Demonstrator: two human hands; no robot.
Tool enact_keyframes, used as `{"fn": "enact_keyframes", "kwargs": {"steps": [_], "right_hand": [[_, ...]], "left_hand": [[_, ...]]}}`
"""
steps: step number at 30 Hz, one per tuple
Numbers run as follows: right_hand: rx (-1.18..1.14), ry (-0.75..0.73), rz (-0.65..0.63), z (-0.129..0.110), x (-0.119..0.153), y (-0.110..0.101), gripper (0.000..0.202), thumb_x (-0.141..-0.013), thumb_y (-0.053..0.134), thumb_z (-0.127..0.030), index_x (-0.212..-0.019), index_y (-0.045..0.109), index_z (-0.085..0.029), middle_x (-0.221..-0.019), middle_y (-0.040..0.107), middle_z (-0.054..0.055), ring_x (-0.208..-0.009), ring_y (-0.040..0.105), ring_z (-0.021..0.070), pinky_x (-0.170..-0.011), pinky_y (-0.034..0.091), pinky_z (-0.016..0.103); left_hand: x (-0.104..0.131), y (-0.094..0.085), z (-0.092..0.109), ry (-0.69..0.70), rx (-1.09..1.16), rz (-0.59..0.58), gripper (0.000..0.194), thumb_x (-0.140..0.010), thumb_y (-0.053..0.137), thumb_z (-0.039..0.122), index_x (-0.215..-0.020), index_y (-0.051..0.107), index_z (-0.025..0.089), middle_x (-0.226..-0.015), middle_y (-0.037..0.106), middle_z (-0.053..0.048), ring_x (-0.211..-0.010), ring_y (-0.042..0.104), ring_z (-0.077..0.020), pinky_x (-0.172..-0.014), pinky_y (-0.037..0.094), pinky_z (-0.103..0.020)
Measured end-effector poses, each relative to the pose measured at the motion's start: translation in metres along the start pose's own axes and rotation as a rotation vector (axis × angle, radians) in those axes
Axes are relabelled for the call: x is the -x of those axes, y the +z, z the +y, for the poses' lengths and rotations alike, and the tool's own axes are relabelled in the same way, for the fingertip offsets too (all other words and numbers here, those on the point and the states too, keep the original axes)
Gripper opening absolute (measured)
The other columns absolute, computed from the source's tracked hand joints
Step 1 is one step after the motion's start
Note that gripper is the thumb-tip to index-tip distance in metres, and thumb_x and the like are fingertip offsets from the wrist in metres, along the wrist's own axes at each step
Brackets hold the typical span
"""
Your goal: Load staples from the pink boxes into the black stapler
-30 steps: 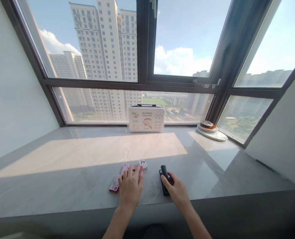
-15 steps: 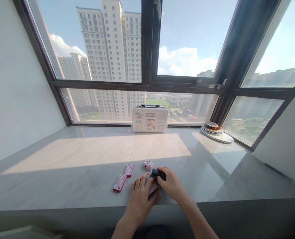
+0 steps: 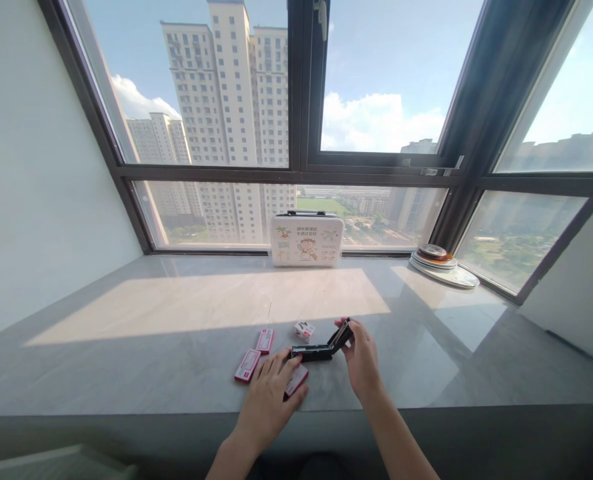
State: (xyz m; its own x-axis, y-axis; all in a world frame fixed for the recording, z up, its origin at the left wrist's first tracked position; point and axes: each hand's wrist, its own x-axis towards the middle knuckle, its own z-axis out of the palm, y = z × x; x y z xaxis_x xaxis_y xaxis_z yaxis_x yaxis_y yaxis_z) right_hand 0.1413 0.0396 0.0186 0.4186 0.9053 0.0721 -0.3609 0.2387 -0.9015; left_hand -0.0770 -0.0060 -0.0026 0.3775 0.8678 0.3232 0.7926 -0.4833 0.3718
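Note:
A black stapler [image 3: 312, 352] is swung wide open on the sill, its long base lying flat and its upper arm tilted up to the right. Fingers of my left hand [image 3: 269, 393] bend over the base's left end and grip it, while the thumb is spread lower down. My right hand [image 3: 361, 357] pinches the raised arm near its tip. A pink-and-white staple box [image 3: 296, 379] lies partly covered by my left thumb and index finger. To the left are two similar boxes, one nearer [image 3: 247, 365] and one farther [image 3: 265, 340]. Beyond the stapler sits a small white box [image 3: 304, 331].
A white cartoon-printed case [image 3: 307, 241] stands against the window. Stacked plates or lids [image 3: 444, 270] rest in the right corner. The pale stone sill [image 3: 176, 360] ends at a front edge close to my wrists.
The stapler has been opened out, its upper arm lifted to the right by my right hand. My left hand has shifted left, uncovering more of the staple box. The view has moved slightly.

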Motion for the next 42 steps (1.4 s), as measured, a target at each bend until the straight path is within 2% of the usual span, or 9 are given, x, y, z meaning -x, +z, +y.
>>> {"fn": "enact_keyframes", "kwargs": {"steps": [5, 8, 12, 14, 18, 23, 27, 36, 42], "right_hand": [[0.107, 0.202, 0.066, -0.009, 0.006, -0.074, 0.038, -0.083, 0.057, -0.055, -0.103, 0.061, -0.022, -0.103, 0.07, 0.006, -0.089, 0.07, 0.0223, -0.069, 0.06, 0.033], [0.473, 0.263, -0.042, -0.007, 0.02, -0.088, 0.042, -0.085, 0.055, -0.06, -0.102, 0.062, -0.022, -0.086, 0.069, 0.003, -0.056, 0.064, 0.0152, -0.048, 0.05, 0.025], [0.863, 0.174, -0.442, 0.007, 0.038, -0.058, 0.046, -0.09, 0.048, -0.059, -0.084, 0.066, -0.018, -0.06, 0.062, -0.001, -0.044, 0.05, 0.0117, -0.043, 0.032, 0.022], [0.927, 0.075, -0.507, 0.015, 0.04, -0.04, 0.043, -0.09, 0.051, -0.054, -0.076, 0.066, -0.017, -0.058, 0.062, 0.0, -0.052, 0.054, 0.0137, -0.048, 0.032, 0.023], [0.984, 0.026, -0.497, 0.019, 0.032, -0.035, 0.038, -0.089, 0.055, -0.048, -0.073, 0.067, -0.016, -0.065, 0.067, 0.002, -0.06, 0.058, 0.0166, -0.053, 0.033, 0.024], [1.208, -0.075, -0.386, -0.004, 0.033, -0.045, 0.031, -0.09, 0.056, -0.049, -0.08, 0.066, -0.02, -0.062, 0.064, 0.0, -0.06, 0.058, 0.0183, -0.054, 0.028, 0.026], [1.334, -0.25, -0.341, -0.018, 0.043, -0.019, 0.027, -0.092, 0.056, -0.048, -0.105, 0.066, -0.027, -0.066, 0.065, -0.001, -0.065, 0.06, 0.0195, -0.056, 0.026, 0.027], [0.845, -0.005, -0.443, 0.027, 0.031, 0.024, 0.03, -0.09, 0.054, -0.044, -0.102, 0.066, -0.019, -0.053, 0.054, -0.005, -0.051, 0.053, 0.0161, -0.052, 0.035, 0.025], [0.854, -0.178, -0.448, 0.023, 0.028, 0.045, 0.021, -0.089, 0.057, -0.038, -0.087, 0.067, -0.02, -0.054, 0.047, -0.006, -0.053, 0.047, 0.013, -0.053, 0.032, 0.023]], "left_hand": [[0.013, -0.003, -0.006, -0.022, 0.064, 0.082, 0.046, -0.092, 0.062, 0.039, -0.135, 0.05, 0.031, -0.146, 0.045, -0.006, -0.135, 0.043, -0.0278, -0.112, 0.038, -0.045], [0.02, -0.002, -0.003, -0.064, 0.054, 0.123, 0.028, -0.093, 0.059, 0.04, -0.117, 0.06, 0.027, -0.123, 0.058, -0.007, -0.12, 0.052, -0.0284, -0.104, 0.043, -0.045], [0.01, -0.001, 0.013, -0.024, 0.067, 0.06, 0.023, -0.091, 0.063, 0.041, -0.108, 0.064, 0.027, -0.111, 0.062, -0.005, -0.107, 0.057, -0.0267, -0.094, 0.045, -0.04], [0.0, -0.003, 0.019, 0.003, 0.1, 0.019, 0.023, -0.088, 0.067, 0.04, -0.107, 0.065, 0.028, -0.109, 0.063, -0.003, -0.106, 0.057, -0.0255, -0.092, 0.045, -0.037], [-0.013, -0.014, 0.009, 0.038, 0.197, -0.048, 0.023, -0.085, 0.072, 0.038, -0.105, 0.067, 0.027, -0.106, 0.065, -0.002, -0.104, 0.059, -0.0234, -0.09, 0.045, -0.033], [-0.008, -0.026, -0.011, 0.013, 0.228, -0.032, 0.022, -0.084, 0.073, 0.039, -0.102, 0.068, 0.027, -0.111, 0.063, -0.003, -0.11, 0.058, -0.0241, -0.095, 0.045, -0.034], [-0.006, -0.025, -0.011, 0.02, 0.167, -0.009, 0.029, -0.084, 0.071, 0.046, -0.109, 0.067, 0.03, -0.132, 0.057, -0.005, -0.126, 0.05, -0.0282, -0.106, 0.04, -0.043], [-0.01, -0.022, -0.009, 0.014, 0.139, -0.005, 0.026, -0.086, 0.069, 0.043, -0.11, 0.069, 0.033, -0.132, 0.06, -0.004, -0.122, 0.053, -0.0288, -0.104, 0.041, -0.044], [-0.01, -0.021, -0.012, 0.009, 0.123, 0.012, 0.025, -0.084, 0.072, 0.043, -0.107, 0.07, 0.033, -0.13, 0.06, -0.003, -0.121, 0.053, -0.028, -0.103, 0.041, -0.042]]}}
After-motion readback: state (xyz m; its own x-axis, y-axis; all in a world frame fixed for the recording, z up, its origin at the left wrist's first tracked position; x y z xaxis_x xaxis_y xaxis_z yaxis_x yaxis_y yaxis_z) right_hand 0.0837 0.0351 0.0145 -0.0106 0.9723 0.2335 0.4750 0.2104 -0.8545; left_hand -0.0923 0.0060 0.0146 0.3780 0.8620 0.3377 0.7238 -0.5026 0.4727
